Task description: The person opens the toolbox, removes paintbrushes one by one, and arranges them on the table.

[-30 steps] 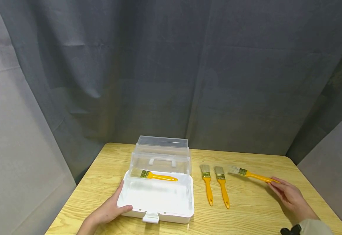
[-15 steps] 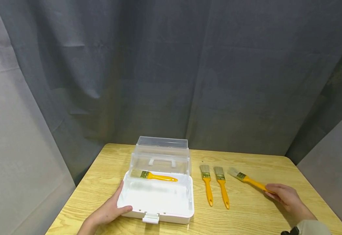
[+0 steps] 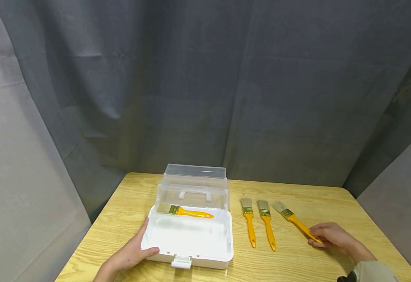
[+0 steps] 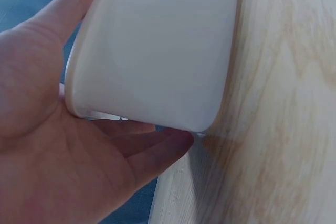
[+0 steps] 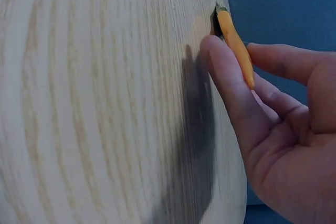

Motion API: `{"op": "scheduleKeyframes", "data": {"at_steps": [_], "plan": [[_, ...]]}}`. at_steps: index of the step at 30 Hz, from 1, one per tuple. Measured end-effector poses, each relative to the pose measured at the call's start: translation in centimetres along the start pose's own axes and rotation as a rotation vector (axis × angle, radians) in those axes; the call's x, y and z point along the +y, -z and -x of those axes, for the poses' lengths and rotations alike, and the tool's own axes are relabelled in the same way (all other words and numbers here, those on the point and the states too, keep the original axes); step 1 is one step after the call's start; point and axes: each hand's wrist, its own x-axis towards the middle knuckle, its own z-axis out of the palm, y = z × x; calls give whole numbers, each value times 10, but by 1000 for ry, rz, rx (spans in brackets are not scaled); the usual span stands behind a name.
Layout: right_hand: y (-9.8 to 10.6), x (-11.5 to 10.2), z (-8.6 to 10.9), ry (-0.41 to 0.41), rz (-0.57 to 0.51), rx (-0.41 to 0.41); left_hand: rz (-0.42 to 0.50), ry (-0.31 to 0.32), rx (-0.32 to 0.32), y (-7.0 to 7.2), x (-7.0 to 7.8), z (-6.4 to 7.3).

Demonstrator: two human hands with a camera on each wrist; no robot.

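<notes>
An open white plastic box (image 3: 205,261) with a clear, tiered lid raised at its back stands on the table. My left hand (image 3: 131,250) holds it at the left side, thumb on the front rim and fingers along the side wall; the left wrist view shows the palm around the box wall (image 4: 152,51). Inside, toward the back, lies a paintbrush (image 3: 195,214) with a yellow handle. At right, my right hand (image 3: 335,237) pinches the handle end of another yellow paintbrush (image 3: 298,224) between thumb and fingers. The right wrist view shows the grip on the handle (image 5: 236,45).
Two more yellow-handled paintbrushes, a left one (image 3: 249,225) and a right one (image 3: 268,227), lie side by side on the wooden table (image 3: 254,266) between the box and my right hand. Dark grey curtains (image 3: 279,98) hang behind the table, with lighter panels at both sides.
My right hand has moved left and nearer to me with the paintbrush, swinging its handle from nearly sideways to a steeper slant. The left hand and the box have stayed in place.
</notes>
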Motion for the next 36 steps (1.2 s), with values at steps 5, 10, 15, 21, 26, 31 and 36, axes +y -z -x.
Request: {"op": "scheduleKeyframes", "data": {"at_steps": [5,10,15,21,26,31,36], "plan": [[-3,-1,-2,-15,-29,-117,3,3,1,0,1,0],[-10,-4,-2,-52,-47,-193,2,-1,-3,-1,3,0],[-17,-7,-3,-77,-62,-191,0,-1,-2,-1,4,0],[-25,-7,-6,-83,-67,-201,4,5,-6,-1,3,0],[-31,-8,-9,-95,-62,-185,-5,8,-2,-1,2,0],[-35,-10,-12,-101,-69,-192,2,9,-6,0,2,0],[-40,-11,-15,-95,-88,-198,-2,6,-4,0,3,1]]}}
